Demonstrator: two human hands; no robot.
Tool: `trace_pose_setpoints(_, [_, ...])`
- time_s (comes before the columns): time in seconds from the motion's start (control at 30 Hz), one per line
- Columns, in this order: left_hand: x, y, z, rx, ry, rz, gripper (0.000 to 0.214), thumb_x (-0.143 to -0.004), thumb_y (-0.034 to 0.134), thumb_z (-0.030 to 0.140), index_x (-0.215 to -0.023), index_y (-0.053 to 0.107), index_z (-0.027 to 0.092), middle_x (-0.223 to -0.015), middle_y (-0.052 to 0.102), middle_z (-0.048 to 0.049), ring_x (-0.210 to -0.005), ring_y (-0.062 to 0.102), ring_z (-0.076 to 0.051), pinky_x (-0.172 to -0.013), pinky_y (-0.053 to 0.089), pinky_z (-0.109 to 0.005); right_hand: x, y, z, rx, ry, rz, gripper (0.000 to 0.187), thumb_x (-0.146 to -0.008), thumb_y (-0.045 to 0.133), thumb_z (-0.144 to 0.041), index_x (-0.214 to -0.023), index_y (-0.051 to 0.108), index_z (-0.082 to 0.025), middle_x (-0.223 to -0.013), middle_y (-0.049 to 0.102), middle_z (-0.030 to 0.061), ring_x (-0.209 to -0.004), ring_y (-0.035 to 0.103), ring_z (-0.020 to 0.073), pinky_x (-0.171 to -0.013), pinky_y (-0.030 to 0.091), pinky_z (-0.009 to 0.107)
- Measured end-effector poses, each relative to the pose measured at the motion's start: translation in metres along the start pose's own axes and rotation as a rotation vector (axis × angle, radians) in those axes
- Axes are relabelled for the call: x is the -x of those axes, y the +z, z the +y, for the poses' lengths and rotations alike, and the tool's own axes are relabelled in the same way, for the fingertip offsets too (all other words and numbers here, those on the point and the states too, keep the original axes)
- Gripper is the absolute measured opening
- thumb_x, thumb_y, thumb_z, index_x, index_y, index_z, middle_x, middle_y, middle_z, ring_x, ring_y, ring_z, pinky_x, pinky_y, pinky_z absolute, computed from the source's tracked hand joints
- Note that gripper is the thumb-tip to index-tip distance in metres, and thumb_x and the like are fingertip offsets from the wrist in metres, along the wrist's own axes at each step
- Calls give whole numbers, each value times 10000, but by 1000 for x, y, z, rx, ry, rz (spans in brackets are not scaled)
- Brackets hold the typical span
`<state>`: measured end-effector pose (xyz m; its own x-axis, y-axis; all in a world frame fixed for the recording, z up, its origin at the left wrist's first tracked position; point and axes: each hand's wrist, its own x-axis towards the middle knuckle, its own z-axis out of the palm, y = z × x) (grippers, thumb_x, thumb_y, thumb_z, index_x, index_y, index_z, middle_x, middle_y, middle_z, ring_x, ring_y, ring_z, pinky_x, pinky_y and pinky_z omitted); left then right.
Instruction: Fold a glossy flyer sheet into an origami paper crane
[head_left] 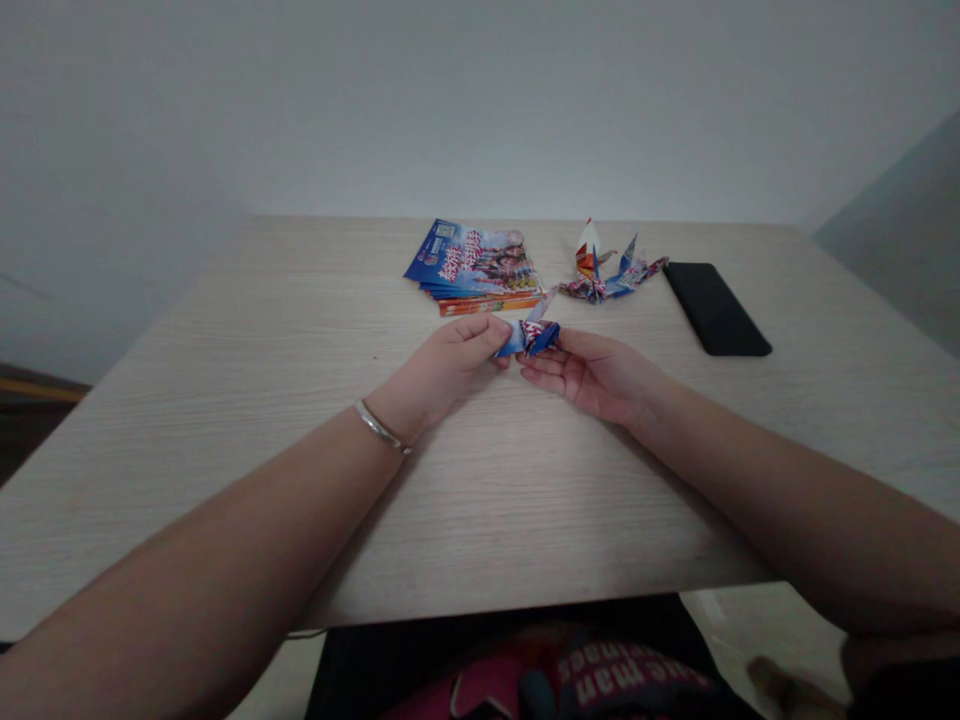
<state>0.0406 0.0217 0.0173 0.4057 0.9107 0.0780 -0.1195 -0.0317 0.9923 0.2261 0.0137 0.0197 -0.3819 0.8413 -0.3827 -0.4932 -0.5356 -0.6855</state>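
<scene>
A small origami crane (540, 337) folded from blue, white and red printed paper is held between my two hands above the table. My left hand (465, 352) pinches its light blue left part between thumb and fingers. At the dark blue right end, my right hand (592, 372) grips the paper with thumb and forefinger, its other fingers curled loosely below. One pale pointed flap rises from the middle of the folded paper. My fingertips hide part of both ends.
Beyond my hands, a fanned stack of printed leaflets (480, 262) lies on the pale wooden table (480, 500). Finished-looking paper cranes (600, 280) sit to its right. Farther right is a black phone (718, 310). A wall (480, 110) borders the table's far edge.
</scene>
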Motion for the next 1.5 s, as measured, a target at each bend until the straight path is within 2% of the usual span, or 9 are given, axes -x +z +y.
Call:
trace_pose_setpoints(0.2, [-1,-1,0,-6,-10,29,372,-826,728,458,-648,575,170,-650,536,26,-651,471,-113,-687,402,-259,1,4,1,-36,-7,31,311,-1022,427,-95,-882,704,-120,-769,780,56,-694,749,124,-756,642,240])
trace_pose_setpoints(0.6, [0,1,-2,70,-37,38,420,-753,794,522,-673,590,163,-660,535,26,-654,450,-110,-667,381,-258,1,4,4,-47,-36,21,303,-1026,434,-89,-891,701,-137,-800,784,49,-733,747,115,-807,631,239])
trace_pose_setpoints(0.9, [0,2,0,91,-29,24,393,-762,788,498,-697,608,154,-694,562,15,-671,475,-114,-681,398,-259,-3,-6,6,-60,-69,-29,203,-990,516,-92,-950,707,-148,-873,793,47,-796,753,127,-954,605,314])
trace_pose_setpoints(1.13, [0,2,-1,40,-44,55,374,-803,740,487,-686,591,165,-691,553,8,-669,452,-122,-687,390,-270,-2,-3,7,-54,-77,-10,231,-1016,487,-121,-952,708,-140,-885,800,60,-801,767,134,-852,630,267])
trace_pose_setpoints(1.33, [-1,0,-3,29,-30,57,413,-779,763,540,-705,611,164,-685,529,13,-664,435,-125,-677,372,-282,-3,-3,8,-49,-79,-27,174,-1011,528,-140,-1020,701,-141,-919,804,69,-827,772,134,-902,618,275])
trace_pose_setpoints(1.5, [0,2,-3,67,-38,55,415,-786,774,536,-723,617,157,-708,562,10,-671,454,-118,-667,371,-264,-3,-2,9,-67,-100,-3,239,-1026,464,-109,-1005,701,-133,-889,800,62,-807,770,132,-858,630,261])
